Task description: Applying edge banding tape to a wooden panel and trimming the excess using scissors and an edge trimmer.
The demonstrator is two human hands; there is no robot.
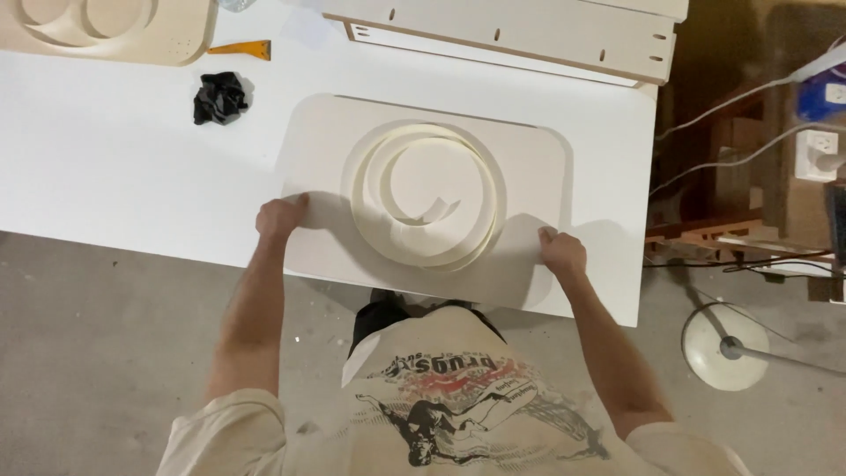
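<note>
Presently listed, largest first.

Table (106,167): white top, bearing everything below; its near edge runs under both wrists.

Panel (529,167): pale board with rounded corners, flat on the table, near edge overhanging toward the person. Both hands grip it at that near edge.

Boards (529,31): slotted white lengths, stacked well beyond the panel, far from the grip.

Moulded piece (106,26): cream, with round recesses, far corner beyond the left hand.

Strip (423,198): cream edging, loosely coiled, standing on the panel midway between the two hands, touched by neither.

Left hand (280,216): fingers curled shut on the panel's near left corner, thumb on top.

Right hand (562,251): closed on the panel's near right corner.

Rag (218,97): black, crumpled, beyond the left hand, apart from the panel.

Scraper (240,49): orange, just past the rag.
</note>
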